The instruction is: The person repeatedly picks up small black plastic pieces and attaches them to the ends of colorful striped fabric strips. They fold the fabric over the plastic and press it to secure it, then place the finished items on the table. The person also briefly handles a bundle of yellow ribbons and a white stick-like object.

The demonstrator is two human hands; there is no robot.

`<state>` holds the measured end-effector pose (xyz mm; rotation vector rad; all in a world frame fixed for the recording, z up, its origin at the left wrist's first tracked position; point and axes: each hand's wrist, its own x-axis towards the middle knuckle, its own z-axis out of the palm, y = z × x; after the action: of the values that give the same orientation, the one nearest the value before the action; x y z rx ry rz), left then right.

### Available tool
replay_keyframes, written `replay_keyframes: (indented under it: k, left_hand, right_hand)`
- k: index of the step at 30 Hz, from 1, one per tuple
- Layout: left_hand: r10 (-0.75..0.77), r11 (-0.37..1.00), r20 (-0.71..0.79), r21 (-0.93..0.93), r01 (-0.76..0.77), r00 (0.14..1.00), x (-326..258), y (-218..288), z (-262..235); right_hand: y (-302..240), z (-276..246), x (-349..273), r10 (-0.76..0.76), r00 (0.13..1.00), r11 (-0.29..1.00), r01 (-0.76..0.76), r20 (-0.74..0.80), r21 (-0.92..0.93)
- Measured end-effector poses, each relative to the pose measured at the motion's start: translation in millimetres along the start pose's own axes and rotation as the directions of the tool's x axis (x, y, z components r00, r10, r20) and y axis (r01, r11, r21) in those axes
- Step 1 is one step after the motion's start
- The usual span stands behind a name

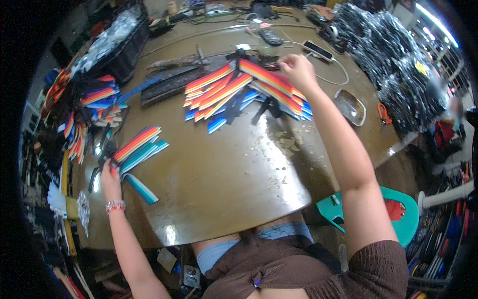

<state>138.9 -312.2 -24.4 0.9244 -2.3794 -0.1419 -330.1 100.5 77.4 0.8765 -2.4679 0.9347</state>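
Glossy brown desk [199, 189] in a pretty crammed workshop, with a big heap of shiny black plastic packaging [388, 65] along the right side and a black crate [117, 60] of clear plastic past the far left corner. Person's sitting at the near edge, one arm out to each side.

Left hand [110, 178] is over by the left edge, fingers closed on the dark end of a small striped bundle [137, 143]. Its strips fan out toward the middle of the desk, red-orange-white on top, teal and white below. There's a beaded bracelet [115, 206] on that wrist.

Right hand [300, 71] is up toward the far edge, just beside the top of a much bigger striped pile [219, 94], which spreads across the far half of the desk in orange, yellow, white and blue. Those fingers are curled in together, but I can't tell if they're pinching anything (it's a bit blurry up there).

Behind the right hand, nearer the far right corner, sits a phone [318, 50] with a white cable [341, 77]. Closer to the right edge are a shallow metal dish [350, 107] and an orange-handled tool [384, 114]. Pale flakes [286, 143] are scattered right of centre, and a teal stool [406, 214] stands off the near right corner.
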Motion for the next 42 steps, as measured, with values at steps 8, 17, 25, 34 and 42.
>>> replay_keyframes:
  k: [8,17,25,34,42]
  left_hand:
    - [0.043,0.846,0.045,-0.533,-0.013,0.998,-34,189,-12]
    - [0.593,0.770,0.153,-0.394,-0.502,0.790,-135,319,-6]
    - [0.438,0.736,0.229,-0.647,-0.200,0.869,-133,307,26]
    - [0.368,0.712,0.245,-0.694,-0.103,0.897,-137,304,35]
    - [0.350,0.738,0.176,-0.657,-0.155,0.920,-138,302,43]
  right_hand:
    - [140,-134,-152,0.123,0.722,0.992,-0.075,-0.681,0.100]
    - [161,-116,-185,0.233,0.890,0.931,-0.321,-0.392,-0.175]
    - [-10,-42,-222,-0.167,0.983,0.981,0.174,-0.075,0.091]
    - [-96,-99,-239,0.043,0.987,0.917,-0.101,0.155,0.385]
    - [-101,9,-254,0.078,0.940,0.889,-0.217,0.332,0.403]
